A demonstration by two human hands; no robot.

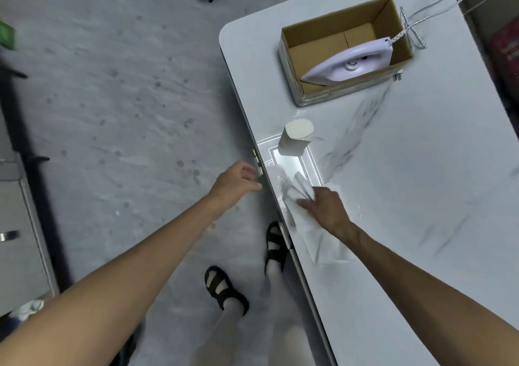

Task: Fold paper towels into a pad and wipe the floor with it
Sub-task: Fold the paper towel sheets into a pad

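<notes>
Pressing down on the paper towels (306,219), the right hand (327,209) clamps them at the surface's (421,169) near left edge. Left hand (238,181) hangs off that edge over the floor (112,98), fingers loosely curled, holding nothing. Towel roll (296,138) stands just beyond, cardboard box (342,48) farther back.

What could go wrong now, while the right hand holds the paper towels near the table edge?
1. The paper towels lie close to the table edge under the right hand; a pull could drag loose sheets off before they are folded.
2. The paper towel roll stands near the same edge, so a tug or bump may tip it to the floor.
3. The left hand hovers off the table, so nothing steadies the sheets.
</notes>
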